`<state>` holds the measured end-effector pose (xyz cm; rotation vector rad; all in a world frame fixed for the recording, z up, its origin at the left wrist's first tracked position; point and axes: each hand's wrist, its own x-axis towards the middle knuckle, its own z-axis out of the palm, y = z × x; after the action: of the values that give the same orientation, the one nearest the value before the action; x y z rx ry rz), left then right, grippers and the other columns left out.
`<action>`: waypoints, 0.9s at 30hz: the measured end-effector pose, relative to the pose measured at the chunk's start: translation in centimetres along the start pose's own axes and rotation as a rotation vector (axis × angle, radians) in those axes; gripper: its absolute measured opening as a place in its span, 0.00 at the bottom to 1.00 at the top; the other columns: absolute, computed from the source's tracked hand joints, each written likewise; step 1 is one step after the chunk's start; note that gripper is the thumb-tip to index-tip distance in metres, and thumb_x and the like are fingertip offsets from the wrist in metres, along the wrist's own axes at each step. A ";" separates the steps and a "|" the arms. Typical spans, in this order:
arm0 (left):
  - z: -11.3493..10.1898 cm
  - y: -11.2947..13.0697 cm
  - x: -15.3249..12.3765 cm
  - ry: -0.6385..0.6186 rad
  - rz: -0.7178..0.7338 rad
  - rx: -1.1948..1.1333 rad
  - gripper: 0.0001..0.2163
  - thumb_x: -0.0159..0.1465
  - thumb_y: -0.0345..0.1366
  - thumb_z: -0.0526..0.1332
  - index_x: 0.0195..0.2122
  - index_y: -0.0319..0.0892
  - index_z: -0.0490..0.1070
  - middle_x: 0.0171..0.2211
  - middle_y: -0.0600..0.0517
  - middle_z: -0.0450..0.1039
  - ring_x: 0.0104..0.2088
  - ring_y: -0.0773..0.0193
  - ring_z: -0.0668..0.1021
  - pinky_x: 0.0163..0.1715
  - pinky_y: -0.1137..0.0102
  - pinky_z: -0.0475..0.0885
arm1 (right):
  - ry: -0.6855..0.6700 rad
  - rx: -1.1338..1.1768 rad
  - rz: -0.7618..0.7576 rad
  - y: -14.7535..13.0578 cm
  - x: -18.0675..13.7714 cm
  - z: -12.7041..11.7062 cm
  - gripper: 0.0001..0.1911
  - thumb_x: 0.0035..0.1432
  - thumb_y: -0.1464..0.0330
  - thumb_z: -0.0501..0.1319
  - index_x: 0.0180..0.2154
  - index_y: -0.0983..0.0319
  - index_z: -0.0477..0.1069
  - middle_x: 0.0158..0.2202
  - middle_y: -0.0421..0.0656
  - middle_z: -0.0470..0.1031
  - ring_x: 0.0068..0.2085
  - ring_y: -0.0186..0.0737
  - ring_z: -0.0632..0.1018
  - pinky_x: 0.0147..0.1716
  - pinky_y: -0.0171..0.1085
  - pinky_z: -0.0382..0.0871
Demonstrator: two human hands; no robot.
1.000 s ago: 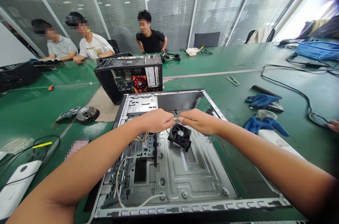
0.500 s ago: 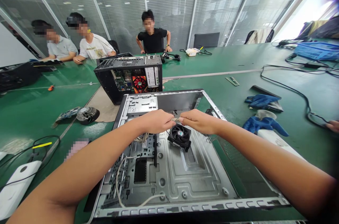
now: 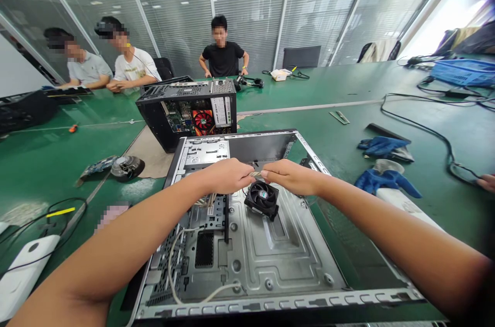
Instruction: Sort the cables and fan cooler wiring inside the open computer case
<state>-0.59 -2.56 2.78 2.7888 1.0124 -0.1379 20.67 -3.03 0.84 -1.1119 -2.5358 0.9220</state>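
Note:
My left hand [image 3: 232, 176] and my right hand [image 3: 288, 176] meet above an open computer case [image 3: 305, 260] lying flat on the table. Both are closed on a short stretch of twisted pale cable [image 3: 256, 174], gripped from its two sides. Just below my fingers a black cooling fan [image 3: 262, 198] rests tilted inside the case. More pale cables lie in the case: one loop [image 3: 172, 270] curves along its left part, and others hang by the metal drive bracket [image 3: 214, 216] under my left hand. My fingers hide much of the held cable.
Behind the case stands a black computer tower [image 3: 185, 110] with a red fan. Blue gloves [image 3: 386, 180] and a memory stick [image 3: 339, 117] lie to the right. A circuit board [image 3: 98, 168] and a round cooler [image 3: 127, 167] sit left. People sit across the green table [image 3: 294, 95].
My hands and the cable stay almost in place. Across the table, one seated person has drawn their hands together, and another has shifted slightly.

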 end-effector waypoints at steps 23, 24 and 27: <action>-0.1 0.6 0.1 -0.141 0.003 -0.021 0.16 0.67 0.41 0.47 0.26 0.41 0.66 0.22 0.51 0.69 0.21 0.65 0.66 0.23 0.68 0.57 | 0.063 -0.394 -0.154 -0.1 0.6 0.9 0.07 0.63 0.70 0.54 0.36 0.63 0.70 0.34 0.47 0.71 0.36 0.43 0.72 0.36 0.38 0.61; 0.0 0.5 0.1 -0.143 0.001 -0.019 0.17 0.67 0.42 0.47 0.27 0.41 0.67 0.23 0.51 0.69 0.21 0.65 0.67 0.23 0.68 0.57 | 0.059 -0.396 -0.142 -0.2 0.6 1.1 0.07 0.63 0.71 0.53 0.35 0.63 0.69 0.34 0.47 0.71 0.36 0.42 0.72 0.36 0.38 0.60; 0.1 0.5 0.1 -0.150 -0.010 -0.024 0.18 0.68 0.44 0.46 0.30 0.41 0.69 0.25 0.49 0.72 0.23 0.63 0.69 0.25 0.67 0.59 | 0.036 -0.410 -0.108 -0.2 0.6 1.4 0.07 0.63 0.72 0.51 0.36 0.63 0.67 0.35 0.48 0.72 0.37 0.42 0.73 0.35 0.37 0.59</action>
<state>-0.21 -2.85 2.74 2.7052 0.9845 -0.3281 19.50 -3.32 -0.13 -1.0637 -2.7966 0.3581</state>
